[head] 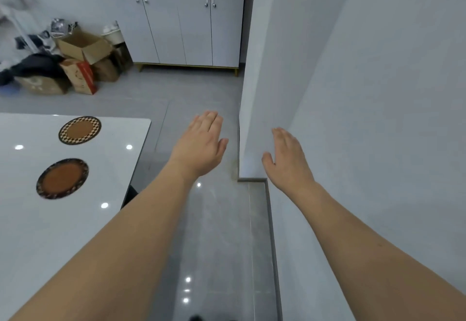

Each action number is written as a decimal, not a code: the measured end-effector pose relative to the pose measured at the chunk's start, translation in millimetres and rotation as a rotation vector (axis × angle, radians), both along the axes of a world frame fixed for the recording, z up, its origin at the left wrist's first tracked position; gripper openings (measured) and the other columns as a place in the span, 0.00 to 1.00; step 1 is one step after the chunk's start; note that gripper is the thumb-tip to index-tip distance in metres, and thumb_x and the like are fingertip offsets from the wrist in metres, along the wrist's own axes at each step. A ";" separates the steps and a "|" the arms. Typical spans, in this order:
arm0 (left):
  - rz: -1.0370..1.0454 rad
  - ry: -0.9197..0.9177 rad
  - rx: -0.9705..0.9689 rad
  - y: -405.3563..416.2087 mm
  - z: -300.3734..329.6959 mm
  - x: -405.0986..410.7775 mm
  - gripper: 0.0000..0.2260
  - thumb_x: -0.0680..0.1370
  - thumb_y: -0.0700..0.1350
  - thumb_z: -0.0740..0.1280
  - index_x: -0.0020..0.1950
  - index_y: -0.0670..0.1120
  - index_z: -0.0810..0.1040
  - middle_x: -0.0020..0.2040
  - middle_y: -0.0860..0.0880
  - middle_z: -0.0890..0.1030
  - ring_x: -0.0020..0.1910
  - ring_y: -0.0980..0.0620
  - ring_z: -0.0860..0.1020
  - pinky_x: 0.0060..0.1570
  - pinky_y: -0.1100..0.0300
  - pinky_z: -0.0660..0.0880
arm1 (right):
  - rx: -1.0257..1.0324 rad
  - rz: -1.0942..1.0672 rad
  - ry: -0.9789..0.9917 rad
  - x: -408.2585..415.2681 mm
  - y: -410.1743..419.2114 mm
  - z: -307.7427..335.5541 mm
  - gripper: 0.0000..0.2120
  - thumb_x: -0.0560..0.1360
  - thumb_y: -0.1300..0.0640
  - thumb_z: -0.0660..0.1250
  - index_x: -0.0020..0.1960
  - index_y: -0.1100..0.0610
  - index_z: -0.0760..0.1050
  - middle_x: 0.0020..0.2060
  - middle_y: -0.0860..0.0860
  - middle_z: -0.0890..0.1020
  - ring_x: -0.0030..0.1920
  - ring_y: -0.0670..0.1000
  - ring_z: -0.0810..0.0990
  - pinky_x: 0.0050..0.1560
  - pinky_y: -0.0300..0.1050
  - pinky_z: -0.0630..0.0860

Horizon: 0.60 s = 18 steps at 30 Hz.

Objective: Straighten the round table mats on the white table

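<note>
Two round table mats lie on the white worktop at the left of the view. The farther mat has a brown centre ringed by a pale checkered border and sits near the worktop's far edge. The nearer mat has an orange-brown centre inside a dark patterned rim (somewhat blurred here) and lies apart from the first, closer to the person.

Both bare arms reach forward, off to the right of the worktop and above the grey tiled floor. The left hand is spread flat with its fingers straight, palm down, holding nothing and well apart from either mat. The right hand is likewise flat and holds nothing, its fingers extended close to the corner of a white wall.

Across the room stands a white cabinet on gold legs, with cardboard boxes and dark clothing heaped beside it.
</note>
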State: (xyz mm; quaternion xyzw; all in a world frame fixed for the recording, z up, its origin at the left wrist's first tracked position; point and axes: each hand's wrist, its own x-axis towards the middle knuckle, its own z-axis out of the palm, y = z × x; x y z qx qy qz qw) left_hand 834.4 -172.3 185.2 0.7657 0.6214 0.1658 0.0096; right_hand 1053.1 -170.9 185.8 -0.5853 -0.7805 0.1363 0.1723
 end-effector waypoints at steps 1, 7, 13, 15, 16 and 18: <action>-0.006 0.011 0.000 13.8 1.4 -2.1 0.26 0.82 0.50 0.56 0.76 0.37 0.60 0.76 0.39 0.62 0.77 0.41 0.57 0.77 0.49 0.49 | -0.009 -0.007 -0.007 -0.7 12.7 -0.5 0.28 0.79 0.56 0.56 0.76 0.62 0.53 0.76 0.58 0.57 0.76 0.56 0.54 0.76 0.49 0.50; -0.038 0.062 -0.031 92.5 -13.5 -23.1 0.26 0.83 0.51 0.53 0.77 0.38 0.59 0.78 0.41 0.60 0.78 0.44 0.54 0.77 0.52 0.46 | -0.043 -0.079 -0.045 -18.2 88.2 -15.3 0.29 0.79 0.55 0.56 0.77 0.61 0.52 0.77 0.57 0.55 0.76 0.56 0.52 0.76 0.50 0.49; -0.017 0.054 -0.067 174.7 -15.2 -33.8 0.26 0.83 0.51 0.52 0.78 0.39 0.57 0.78 0.41 0.59 0.78 0.44 0.53 0.77 0.52 0.44 | -0.106 -0.077 -0.067 -26.1 153.4 -22.2 0.29 0.79 0.54 0.56 0.77 0.60 0.51 0.77 0.56 0.55 0.76 0.55 0.52 0.76 0.50 0.50; -0.025 0.053 -0.087 199.6 -14.8 -34.3 0.26 0.83 0.51 0.52 0.77 0.38 0.58 0.78 0.41 0.59 0.78 0.44 0.54 0.77 0.52 0.45 | -0.125 -0.066 -0.072 -28.9 176.8 -24.9 0.29 0.79 0.55 0.56 0.77 0.61 0.52 0.76 0.57 0.56 0.76 0.55 0.53 0.76 0.50 0.50; -0.018 0.062 -0.090 211.3 -17.0 -34.8 0.26 0.83 0.52 0.52 0.77 0.38 0.58 0.78 0.41 0.60 0.78 0.44 0.54 0.77 0.52 0.45 | -0.121 -0.048 -0.084 -30.9 189.0 -26.6 0.29 0.79 0.55 0.56 0.77 0.61 0.52 0.76 0.57 0.57 0.76 0.55 0.53 0.76 0.50 0.50; 0.019 0.066 -0.086 232.2 -21.5 -37.6 0.26 0.83 0.52 0.52 0.77 0.39 0.59 0.77 0.41 0.61 0.78 0.43 0.55 0.77 0.51 0.46 | -0.103 0.005 -0.090 -37.6 215.0 -30.0 0.28 0.78 0.57 0.56 0.76 0.63 0.54 0.75 0.58 0.60 0.75 0.56 0.56 0.76 0.49 0.51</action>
